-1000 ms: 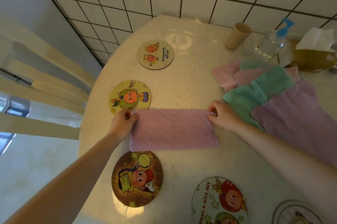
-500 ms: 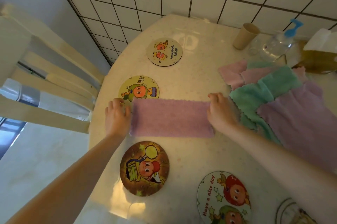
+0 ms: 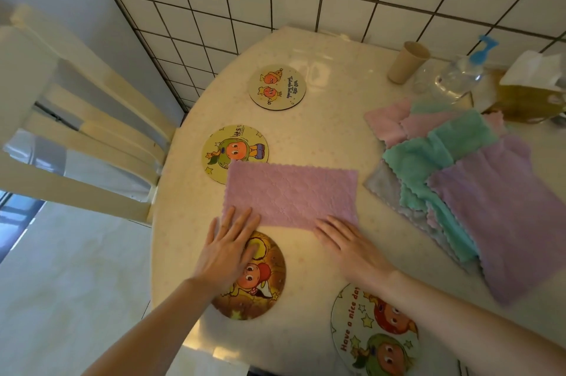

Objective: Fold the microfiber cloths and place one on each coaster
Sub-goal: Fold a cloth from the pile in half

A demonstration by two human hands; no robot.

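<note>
**Lilac cloth on counter, mid-fold; no coaster yet covered**

Item: rectangular lilac microfiber cloth with scalloped edge [image 3: 291, 194], lying flat on the pale speckled round counter [image 3: 321, 136]. Its far left corner overlaps the yellow-green round cartoon coaster [image 3: 234, 147]; its near edge lies just beyond the dark orange round cartoon coaster [image 3: 254, 276].

Hands: left hand [image 3: 228, 245], palm down, fingers spread, tips on the cloth's near left corner, palm over the dark orange coaster. Right hand [image 3: 346, 245], palm down, fingers loosely spread, tips at the near right edge. Neither hand pinches anything.

Other stock: overlapping pile of pink, teal and lilac microfiber cloths [image 3: 453, 179] at right, unfolded; cream round coaster with two orange figures [image 3: 277, 87], bare; white round coaster lettered "Have a nice day" [image 3: 372, 329], bare.

Condition, judged: one fold apparently made; a further fold likely needed before the cloth fits a coaster.

Risks, judged:
- Flat palms sliding on the smooth counter may drag the cloth and skew its edges.
- The left hand resting on the dark orange coaster may shift it.
- An uneven fold would overhang the coaster's rim.
</note>
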